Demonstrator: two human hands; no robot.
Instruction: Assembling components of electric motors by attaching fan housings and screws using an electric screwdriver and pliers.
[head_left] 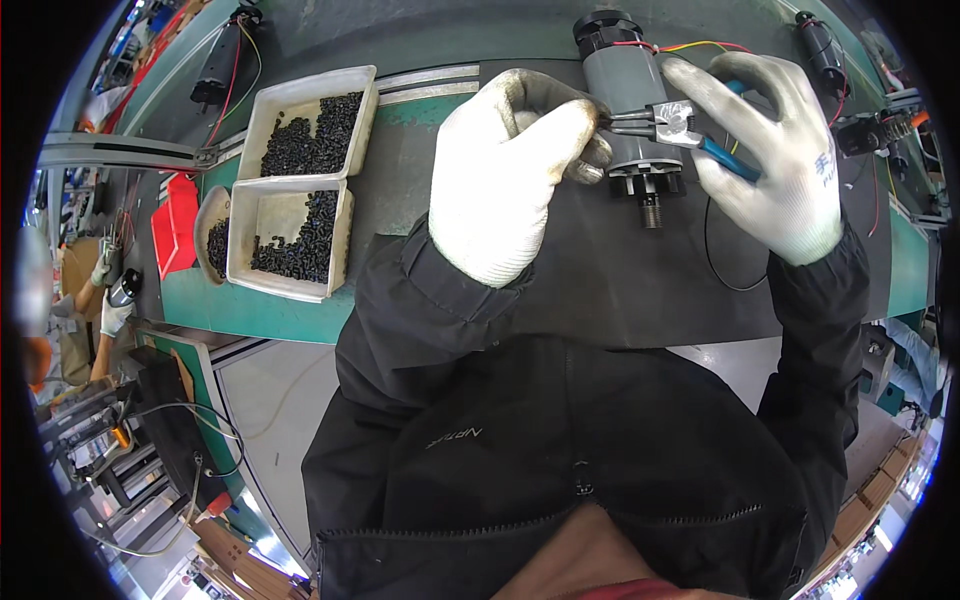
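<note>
My right hand [775, 150], in a white glove, is wrapped round the blue handles of a pair of pliers [675, 124]. Their thin jaws point left to the fingertips of my left hand [515, 165]. Thumb and forefinger of that gloved hand are pinched at the jaw tips; a small dark thing seems to be between them, too hidden to name. Under the pliers lies a grey cylindrical motor [620, 80] with a black end cap, a threaded shaft toward me, and red and yellow wires at its far end.
Left of my hands stand two white bins [345, 240] of small black parts, a small round dish [213, 205] and a red tray [176, 225]. More motors lie at the far left [217, 65] and far right [822, 50]. Another person's gloved hand [116, 316] shows at the left edge.
</note>
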